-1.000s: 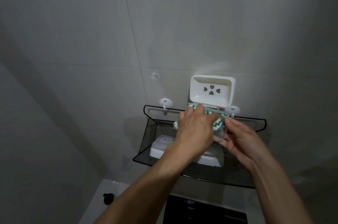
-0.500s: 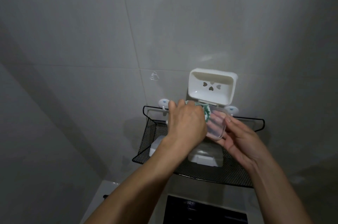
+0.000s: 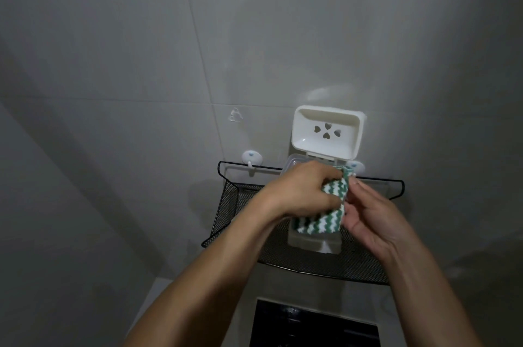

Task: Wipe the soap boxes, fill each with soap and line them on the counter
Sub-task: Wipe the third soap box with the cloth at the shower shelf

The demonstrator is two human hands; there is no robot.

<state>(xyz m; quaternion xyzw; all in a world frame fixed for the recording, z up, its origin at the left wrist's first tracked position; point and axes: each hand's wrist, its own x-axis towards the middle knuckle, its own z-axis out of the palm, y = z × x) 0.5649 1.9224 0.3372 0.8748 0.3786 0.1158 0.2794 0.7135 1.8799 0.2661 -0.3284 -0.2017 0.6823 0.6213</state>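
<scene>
While the left hand (image 3: 302, 191) clenches the green-and-white striped cloth (image 3: 319, 222) and rubs it on a clear soap box (image 3: 291, 164), the right hand (image 3: 373, 216) steadies from the right, fingers curled at the cloth's edge; whether it grips the box underneath, can't tell. Step looks like wiping, first box. Next: finish the wipe, then soap. Behind the hands: open white soap box (image 3: 328, 131) against the wall. Below them: another soap box (image 3: 314, 243) on the black mesh shelf (image 3: 226, 205).
</scene>
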